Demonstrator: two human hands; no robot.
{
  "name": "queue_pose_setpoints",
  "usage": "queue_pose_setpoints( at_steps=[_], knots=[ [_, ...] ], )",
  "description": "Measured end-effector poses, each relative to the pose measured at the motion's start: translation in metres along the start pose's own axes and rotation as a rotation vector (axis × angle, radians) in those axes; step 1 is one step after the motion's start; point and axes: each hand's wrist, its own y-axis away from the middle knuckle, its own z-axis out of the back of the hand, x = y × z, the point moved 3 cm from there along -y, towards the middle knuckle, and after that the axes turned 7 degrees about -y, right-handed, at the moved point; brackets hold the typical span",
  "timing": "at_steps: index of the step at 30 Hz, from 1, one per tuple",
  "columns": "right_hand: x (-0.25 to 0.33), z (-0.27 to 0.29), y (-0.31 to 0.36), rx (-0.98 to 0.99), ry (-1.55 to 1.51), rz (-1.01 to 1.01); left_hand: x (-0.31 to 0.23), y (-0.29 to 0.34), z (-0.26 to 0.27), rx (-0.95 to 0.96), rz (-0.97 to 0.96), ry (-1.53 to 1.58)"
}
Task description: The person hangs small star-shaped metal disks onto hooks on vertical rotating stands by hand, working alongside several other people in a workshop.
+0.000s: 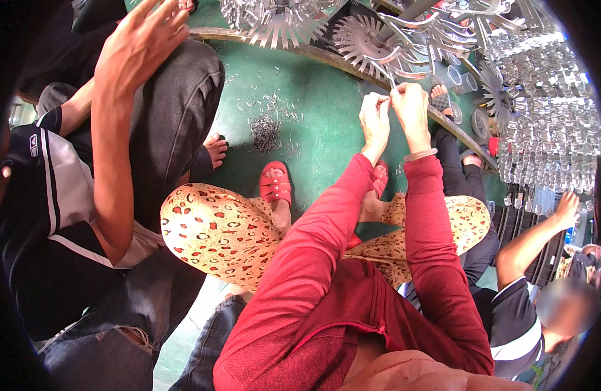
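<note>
Side by side, my two hands reach out at the front edge of a rack of shiny metal parts. My right hand (412,112) has its fingers pinched at the tip of a thin silver metal piece (392,81) that slants up toward the rack. Close beside it, my left hand (375,122) is closed in a pinch; whatever lies between its fingertips is too small to make out. Curved, prong-like silver metal parts (437,47) fan out just beyond my fingers. Left of them stands a round fan of flat metal blades (362,40).
A curved rail (294,47) runs along the rack's near side. Dense rows of silver parts (542,124) hang at right. A pile of small metal rings (266,132) lies on the green floor. One person (111,169) sits close at left; another reaches up at lower right. Clear plastic cups (467,83) stand beyond the rail.
</note>
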Motion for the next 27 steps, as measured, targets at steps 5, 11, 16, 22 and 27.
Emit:
queue_pose_setpoints(
  at_steps=[5, 11, 16, 22, 27],
  knots=[
    [-0.022, 0.001, -0.012, 0.052, -0.041, -0.188, 0.021, -0.013, 0.024, 0.21, 0.32, 0.123],
    [-0.02, 0.008, -0.023, 0.145, 0.054, -0.183, 0.034, -0.065, 0.039, 0.593, 0.695, 0.514],
    [-0.026, 0.009, -0.025, 0.115, 0.014, -0.156, 0.027, -0.079, 0.029, 0.722, 0.809, 0.499],
    [-0.029, 0.002, -0.025, 0.028, 0.013, -0.044, 0.02, -0.087, 0.024, 0.683, 0.869, 0.25],
    [-0.018, 0.0, -0.022, -0.033, -0.149, -0.053, 0.024, -0.094, 0.027, 0.684, 0.815, 0.159]
  ],
)
